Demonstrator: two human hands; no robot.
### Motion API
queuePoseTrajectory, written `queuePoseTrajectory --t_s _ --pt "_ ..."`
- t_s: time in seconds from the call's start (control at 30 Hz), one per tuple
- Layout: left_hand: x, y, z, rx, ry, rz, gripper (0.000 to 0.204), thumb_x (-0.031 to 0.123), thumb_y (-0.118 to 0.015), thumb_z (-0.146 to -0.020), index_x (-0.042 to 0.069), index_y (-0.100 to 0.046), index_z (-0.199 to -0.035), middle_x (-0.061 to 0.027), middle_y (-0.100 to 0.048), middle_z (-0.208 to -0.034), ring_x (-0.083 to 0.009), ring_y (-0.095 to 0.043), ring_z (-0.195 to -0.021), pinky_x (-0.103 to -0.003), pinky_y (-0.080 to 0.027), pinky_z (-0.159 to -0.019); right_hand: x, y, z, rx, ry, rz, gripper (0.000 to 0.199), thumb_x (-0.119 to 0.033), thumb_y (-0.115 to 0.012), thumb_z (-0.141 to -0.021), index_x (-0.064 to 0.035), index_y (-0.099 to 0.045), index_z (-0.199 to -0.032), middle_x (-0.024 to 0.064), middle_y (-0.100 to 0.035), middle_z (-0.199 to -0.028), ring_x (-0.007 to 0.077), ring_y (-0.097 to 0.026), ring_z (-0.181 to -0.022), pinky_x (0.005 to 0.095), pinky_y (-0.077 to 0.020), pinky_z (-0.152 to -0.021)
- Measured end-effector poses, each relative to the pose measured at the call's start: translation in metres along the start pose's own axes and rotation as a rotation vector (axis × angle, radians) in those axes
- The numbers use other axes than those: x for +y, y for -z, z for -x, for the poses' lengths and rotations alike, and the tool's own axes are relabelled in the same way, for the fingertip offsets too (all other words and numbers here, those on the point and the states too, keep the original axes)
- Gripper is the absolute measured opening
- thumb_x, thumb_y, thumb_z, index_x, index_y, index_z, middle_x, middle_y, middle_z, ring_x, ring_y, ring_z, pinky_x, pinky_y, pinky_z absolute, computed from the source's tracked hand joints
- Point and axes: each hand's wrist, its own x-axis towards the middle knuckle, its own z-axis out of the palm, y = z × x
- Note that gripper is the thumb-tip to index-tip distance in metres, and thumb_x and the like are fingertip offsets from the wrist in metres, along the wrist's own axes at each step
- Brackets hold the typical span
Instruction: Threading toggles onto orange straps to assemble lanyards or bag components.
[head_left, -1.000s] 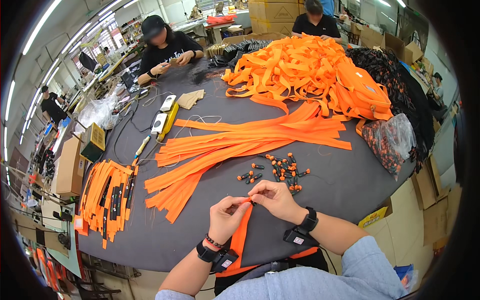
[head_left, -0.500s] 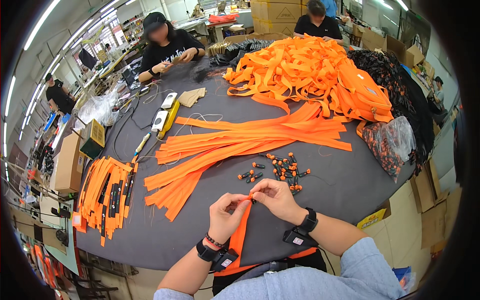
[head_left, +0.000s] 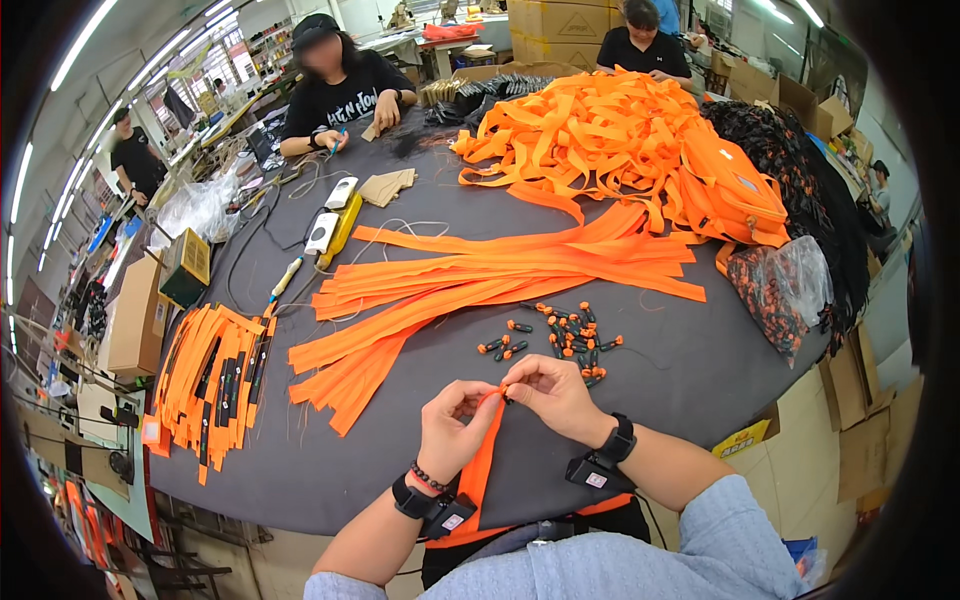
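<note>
In front of me, my left hand (head_left: 450,425) pinches the upper end of an orange zipper tape (head_left: 479,468), which hangs down toward my lap. My right hand (head_left: 552,402) meets it there, thumb and finger closed on the same end. A small dark piece shows between the fingertips, mostly hidden by them; it resembles the zipper pulls. Just beyond my hands lies a loose group of black zipper pulls (head_left: 572,336) with orange ends. Farther off, a fanned stack of orange zipper tapes (head_left: 480,270) stretches across the dark table (head_left: 330,480).
Orange strips with black labels (head_left: 215,385) lie at the left. A yellow-and-white power strip (head_left: 333,232) with cables sits behind them. A large heap of orange webbing (head_left: 590,130), an orange bag (head_left: 735,190) and a plastic bag of small parts (head_left: 780,290) occupy the right. Two people work across the table.
My hands keep nearly the same pinch on the tape. Across the table at left, the person's hands have lowered and parted, one holding a thin blue tool.
</note>
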Motion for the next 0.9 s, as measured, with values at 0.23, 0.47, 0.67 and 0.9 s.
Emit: queuePoseTrajectory --t_s 0.23,0.47,0.67,0.9 --pt "0.002 0.001 0.0 -0.005 -0.085 -0.098 0.011 0.002 -0.068 -0.084 -0.001 -0.066 -0.094 -0.0039 -0.064 -0.084 -0.0093 -0.062 -0.077 -0.021 -0.05 -0.071 0.002 -0.001 0.0 0.015 0.006 0.007 0.009 -0.001 -0.064 -0.088 0.0013 -0.061 -0.097 0.0047 -0.061 -0.095 0.0097 -0.059 -0.088 0.0235 -0.0496 -0.08" --pt "0.013 0.0 -0.001 0.041 -0.218 -0.293 0.011 -0.001 -0.069 -0.079 0.002 -0.069 -0.09 -0.007 -0.062 -0.077 -0.0132 -0.061 -0.068 -0.023 -0.05 -0.063 0.005 0.0 0.0 0.027 0.011 0.025 0.011 -0.002 -0.064 -0.089 0.001 -0.062 -0.099 0.0041 -0.063 -0.094 0.0089 -0.06 -0.087 0.0225 -0.0499 -0.079" --pt "0.014 0.0 -0.001 0.051 -0.26 -0.313 0.011 0.0 -0.07 -0.079 0.002 -0.068 -0.089 -0.0073 -0.062 -0.076 -0.014 -0.059 -0.064 -0.024 -0.048 -0.06 0.005 0.0 0.001 0.023 0.004 0.0 0.011 -0.002 -0.064 -0.089 0.001 -0.062 -0.099 0.0044 -0.063 -0.094 0.0091 -0.06 -0.087 0.0226 -0.05 -0.079" --pt "0.013 0.0 -0.001 0.043 -0.269 -0.314 0.011 0.0 -0.07 -0.079 0.002 -0.069 -0.09 -0.0074 -0.062 -0.076 -0.0142 -0.059 -0.064 -0.024 -0.048 -0.06 0.006 0.0 0.001 0.011 0.074 0.033 0.011 0.0 -0.063 -0.089 0.0016 -0.062 -0.099 0.0047 -0.062 -0.095 0.0095 -0.059 -0.087 0.0228 -0.0491 -0.079"
